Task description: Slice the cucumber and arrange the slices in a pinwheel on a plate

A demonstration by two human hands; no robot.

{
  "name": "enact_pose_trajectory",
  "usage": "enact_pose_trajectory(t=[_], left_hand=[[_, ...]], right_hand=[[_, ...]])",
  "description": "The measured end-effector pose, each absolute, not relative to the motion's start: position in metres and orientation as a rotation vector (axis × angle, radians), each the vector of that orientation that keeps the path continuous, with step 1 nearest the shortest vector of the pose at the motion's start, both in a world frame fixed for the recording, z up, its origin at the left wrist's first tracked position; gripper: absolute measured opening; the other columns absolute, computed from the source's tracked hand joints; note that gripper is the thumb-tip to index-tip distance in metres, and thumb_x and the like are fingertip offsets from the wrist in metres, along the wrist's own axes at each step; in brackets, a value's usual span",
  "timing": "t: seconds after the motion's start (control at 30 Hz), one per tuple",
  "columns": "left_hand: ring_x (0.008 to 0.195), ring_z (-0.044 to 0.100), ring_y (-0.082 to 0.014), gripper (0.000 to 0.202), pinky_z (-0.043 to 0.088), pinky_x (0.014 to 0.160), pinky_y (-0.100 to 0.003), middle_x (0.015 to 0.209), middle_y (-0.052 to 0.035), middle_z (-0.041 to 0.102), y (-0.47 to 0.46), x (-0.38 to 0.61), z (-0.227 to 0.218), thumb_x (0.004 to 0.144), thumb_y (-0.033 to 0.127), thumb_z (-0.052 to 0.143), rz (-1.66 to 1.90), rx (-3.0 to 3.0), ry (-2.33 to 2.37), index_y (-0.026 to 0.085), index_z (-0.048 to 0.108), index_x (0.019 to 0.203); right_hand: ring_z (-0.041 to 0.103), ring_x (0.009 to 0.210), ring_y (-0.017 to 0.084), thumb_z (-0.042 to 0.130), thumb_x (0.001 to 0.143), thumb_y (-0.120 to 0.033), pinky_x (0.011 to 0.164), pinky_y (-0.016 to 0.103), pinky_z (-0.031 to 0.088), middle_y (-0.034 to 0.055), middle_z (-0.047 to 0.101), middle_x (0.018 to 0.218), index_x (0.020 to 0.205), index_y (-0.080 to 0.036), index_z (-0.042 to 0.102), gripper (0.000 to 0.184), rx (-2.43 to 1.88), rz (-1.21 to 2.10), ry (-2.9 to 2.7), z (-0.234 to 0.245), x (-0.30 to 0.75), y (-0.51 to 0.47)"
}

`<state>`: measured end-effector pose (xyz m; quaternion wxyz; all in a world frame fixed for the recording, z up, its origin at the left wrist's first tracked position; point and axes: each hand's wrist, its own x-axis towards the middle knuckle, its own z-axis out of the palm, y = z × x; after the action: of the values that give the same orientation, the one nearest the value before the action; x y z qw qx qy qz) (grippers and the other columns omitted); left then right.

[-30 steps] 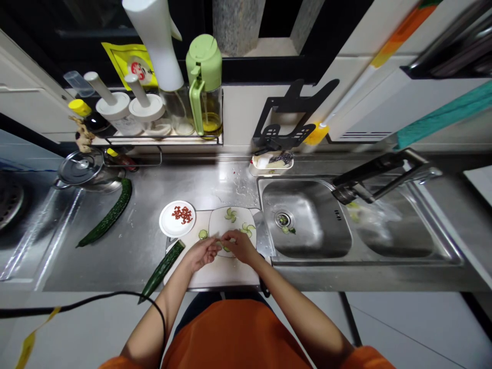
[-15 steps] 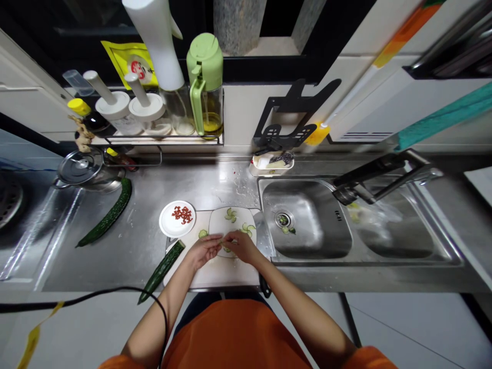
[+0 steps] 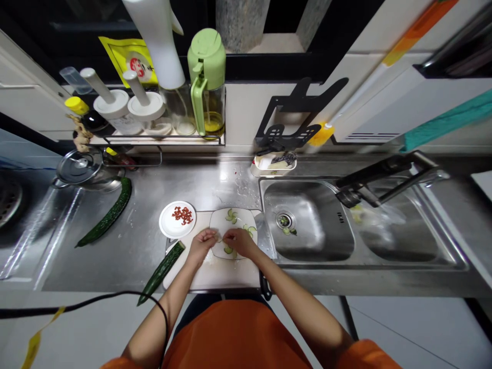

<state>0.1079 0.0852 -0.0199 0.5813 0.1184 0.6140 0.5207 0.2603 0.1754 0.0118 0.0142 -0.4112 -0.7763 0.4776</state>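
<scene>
Over the left edge of a white square plate (image 3: 218, 220), my left hand (image 3: 202, 245) is closed in a pinch. Facing it above the plate, my right hand (image 3: 240, 242) pinches too. A small, thin, pale piece (image 3: 220, 239), apparently a cucumber slice, shows between the fingertips. Thin cucumber slices lie fanned in small groups on the plate, at the top (image 3: 231, 216), at the right (image 3: 249, 230) and near the bottom (image 3: 228, 250). Beneath the plate is a pale cutting board (image 3: 226, 279). A cut cucumber (image 3: 161, 271) rests across the board's left edge.
A round white plate (image 3: 165, 224) with small red pieces stands left of the square plate. Another cucumber (image 3: 109, 218) lies farther left, near a lidded pot (image 3: 82, 169). The double sink (image 3: 309, 218) is to the right. A black handle (image 3: 264, 286) sticks out by the board.
My left hand has drawn slightly up and its fingers have curled into a pinch. My right hand stays nearly in place, and the cucumber slice at the plate's bottom shows more.
</scene>
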Motion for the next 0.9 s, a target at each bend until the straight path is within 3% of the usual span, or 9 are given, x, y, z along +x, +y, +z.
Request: enact_pose_trajectory(t=[0.1,0.23,0.43,0.9], left_hand=[[0.061,0.054,-0.0081,0.024,0.04,0.061,-0.019,0.068,0.002,0.062,0.085,0.104,-0.02,0.063,0.026,0.073,1.198,0.506,1.589,0.017,0.064,0.083],[0.064,0.054,-0.0103,0.017,0.041,0.063,-0.021,0.07,0.0007,0.062,0.084,0.099,-0.016,0.073,0.026,0.063,1.071,0.849,1.841,0.02,0.065,0.089],[0.077,0.058,-0.0166,0.014,0.043,0.077,-0.028,0.083,-0.0044,0.066,0.086,0.097,-0.01,0.079,0.022,0.055,0.955,1.189,2.0,0.021,0.066,0.088],[0.091,0.057,-0.0235,0.018,0.041,0.089,-0.036,0.093,-0.0095,0.067,0.089,0.094,-0.019,0.081,0.019,0.053,0.946,1.289,2.049,0.02,0.065,0.095]], right_hand=[[0.061,0.073,0.013,0.054,0.083,-0.019,0.069,0.022,0.041,0.0004,0.073,0.081,0.085,-0.021,0.073,0.019,-1.202,1.26,-2.67,0.011,0.252,0.184],[0.058,0.089,0.02,0.051,0.085,-0.017,0.078,0.031,0.039,0.0046,0.072,0.086,0.082,-0.021,0.072,0.022,-1.21,1.083,-2.784,0.01,0.24,0.192],[0.05,0.102,0.025,0.049,0.087,-0.017,0.079,0.034,0.034,0.0077,0.068,0.09,0.091,-0.02,0.065,0.017,-1.193,0.875,-2.888,0.003,0.227,0.198],[0.043,0.107,0.028,0.046,0.089,-0.016,0.078,0.037,0.031,0.0113,0.063,0.096,0.092,-0.018,0.065,0.019,-0.917,0.523,-3.04,-0.013,0.231,0.196]])
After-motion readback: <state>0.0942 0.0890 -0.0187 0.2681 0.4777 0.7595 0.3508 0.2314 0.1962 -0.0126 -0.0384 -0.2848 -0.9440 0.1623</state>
